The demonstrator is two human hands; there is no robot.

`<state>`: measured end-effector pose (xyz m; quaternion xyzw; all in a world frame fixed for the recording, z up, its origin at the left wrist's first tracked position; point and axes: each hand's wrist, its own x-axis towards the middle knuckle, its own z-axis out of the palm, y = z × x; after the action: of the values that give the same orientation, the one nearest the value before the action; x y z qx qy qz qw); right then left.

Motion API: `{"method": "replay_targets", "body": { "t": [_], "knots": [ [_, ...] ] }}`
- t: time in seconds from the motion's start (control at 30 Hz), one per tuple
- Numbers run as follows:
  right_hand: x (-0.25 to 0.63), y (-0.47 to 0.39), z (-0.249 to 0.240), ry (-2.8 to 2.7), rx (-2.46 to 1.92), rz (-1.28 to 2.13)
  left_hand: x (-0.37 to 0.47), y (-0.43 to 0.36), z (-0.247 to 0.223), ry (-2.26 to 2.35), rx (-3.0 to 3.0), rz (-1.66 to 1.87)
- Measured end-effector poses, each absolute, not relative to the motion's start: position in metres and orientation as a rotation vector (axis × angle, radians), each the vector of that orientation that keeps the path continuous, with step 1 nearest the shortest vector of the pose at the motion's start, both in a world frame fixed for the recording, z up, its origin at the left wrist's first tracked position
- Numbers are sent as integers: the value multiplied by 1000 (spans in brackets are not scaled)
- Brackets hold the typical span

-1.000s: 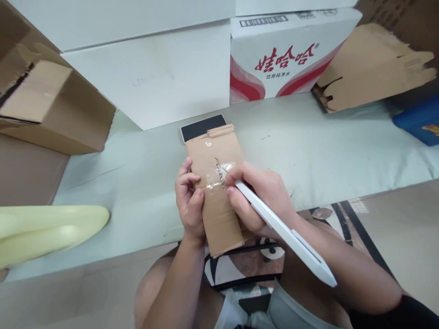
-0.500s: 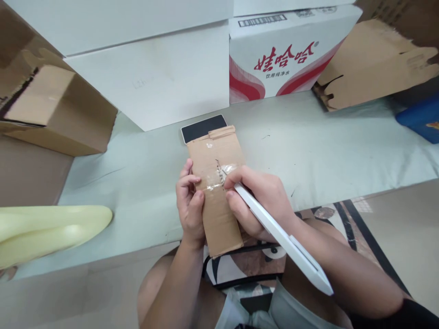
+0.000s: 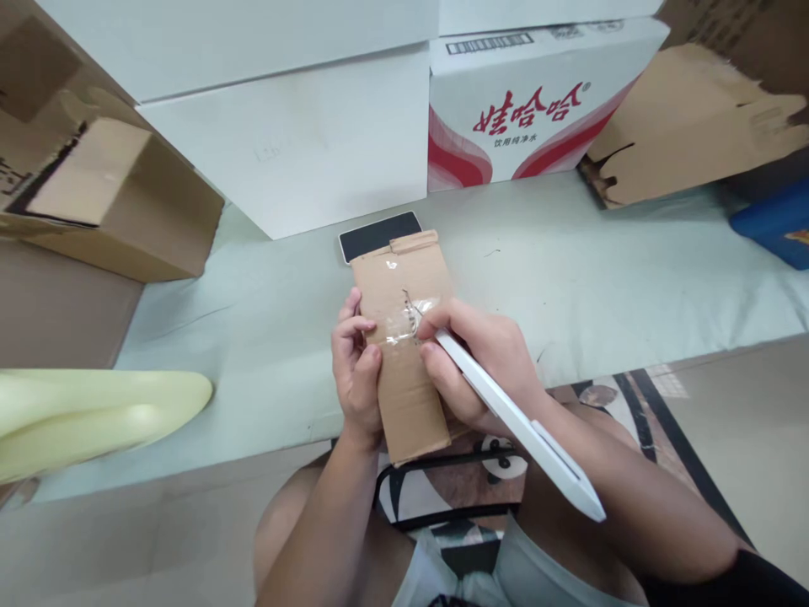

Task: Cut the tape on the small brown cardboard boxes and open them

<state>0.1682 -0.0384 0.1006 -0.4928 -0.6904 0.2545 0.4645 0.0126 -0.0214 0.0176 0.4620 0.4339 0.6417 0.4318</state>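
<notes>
My left hand [image 3: 357, 362] grips the left edge of a flat brown cardboard piece [image 3: 410, 388], its thumb on the front face. Clear tape [image 3: 399, 324] crosses the cardboard's middle, with small dark marks beside it. Closed around a long white pen-like tool [image 3: 518, 417], my right hand [image 3: 480, 362] rests against the cardboard's right side. A thin dark line runs from the pinching fingertips up to the marks; whether it is the tool's tip I cannot tell. The cardboard's upper end overlaps a black, white-rimmed flat object [image 3: 379, 235].
White cartons [image 3: 297, 152] and a red-printed white box [image 3: 531, 126] stand along the back of the pale green tabletop [image 3: 265, 337]. Brown boxes [image 3: 152, 206] are at left, torn cardboard [image 3: 688, 135] and a blue object [image 3: 774, 223] at right. A yellow-green smooth object [image 3: 126, 417] juts in from the left.
The whole view has shifted slightly, so most things sit a little farther right. Both hands keep their hold; the white tool's rear end appears slightly higher.
</notes>
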Motion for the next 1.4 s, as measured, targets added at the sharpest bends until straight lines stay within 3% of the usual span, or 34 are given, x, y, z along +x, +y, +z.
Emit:
{"method": "replay_targets", "body": {
  "t": [1.4],
  "knots": [
    [168, -39, 100, -1690, -1198, 613, 13, -20, 15, 1046, 1136, 1633]
  ]
}}
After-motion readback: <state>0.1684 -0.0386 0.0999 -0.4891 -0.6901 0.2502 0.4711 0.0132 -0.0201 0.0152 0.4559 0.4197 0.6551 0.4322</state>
